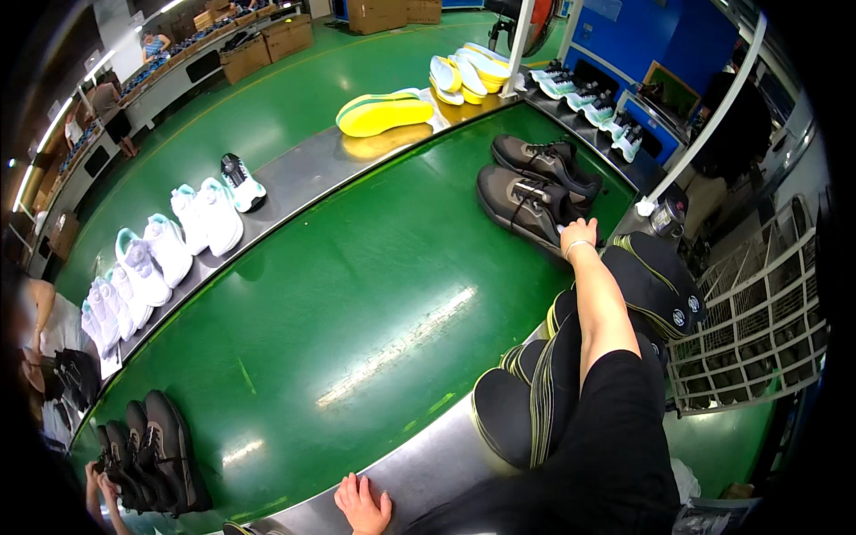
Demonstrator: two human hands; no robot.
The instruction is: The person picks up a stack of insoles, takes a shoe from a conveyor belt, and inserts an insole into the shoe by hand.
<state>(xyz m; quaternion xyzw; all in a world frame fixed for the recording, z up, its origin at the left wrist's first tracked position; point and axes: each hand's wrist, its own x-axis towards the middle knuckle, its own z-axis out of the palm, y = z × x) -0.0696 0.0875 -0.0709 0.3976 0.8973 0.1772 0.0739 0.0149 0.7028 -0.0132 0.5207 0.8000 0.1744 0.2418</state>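
My right hand [580, 234] reaches to the far right of the green conveyor belt [357, 267], its fingers closed at the heel collar of the nearer dark brown-black shoe [526, 203]. Part of its grip is hidden by the hand itself. A matching shoe [548, 160] sits just beyond. Under and beside my right forearm lie stacks of black insoles [508, 415] with yellow-green edges, and more black insoles [651, 281] lie farther right. My left hand [363, 506] rests with fingers spread on the metal rail [428, 473] at the belt's near edge, holding nothing.
White shoes [165, 250] line the far rail, with yellow insoles [383, 114] farther along. Another person's hands [102, 486] touch dark shoes [160, 446] at lower left. A white post [704, 134], a metal cup [667, 217] and a wire rack [753, 312] stand at right.
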